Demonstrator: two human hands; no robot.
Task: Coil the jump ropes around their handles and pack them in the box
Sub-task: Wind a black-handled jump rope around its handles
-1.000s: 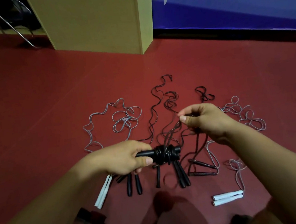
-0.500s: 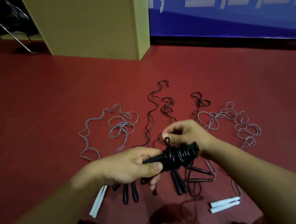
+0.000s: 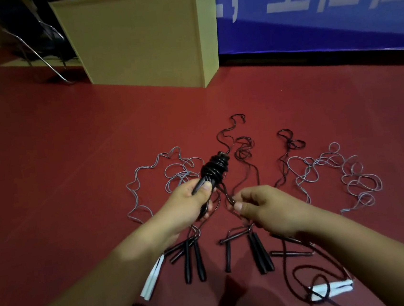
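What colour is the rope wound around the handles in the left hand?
Black, seen in the head view: the coiled rope held by the left hand.

Both bare forearms reach forward from the bottom edge of the view, converging toward the middle. The left hand [image 3: 189,205] is raised slightly higher, its fingers [image 3: 206,189] curled tight around what it holds, thumb on top, knuckles turned left. The right hand [image 3: 264,207] sits just beside it, apart, palm down, thumb and forefinger pinched together at the tip, remaining fingers loosely curled beneath.

Large white characters, cut off and unreadable, on blue banner [image 3: 319,23]
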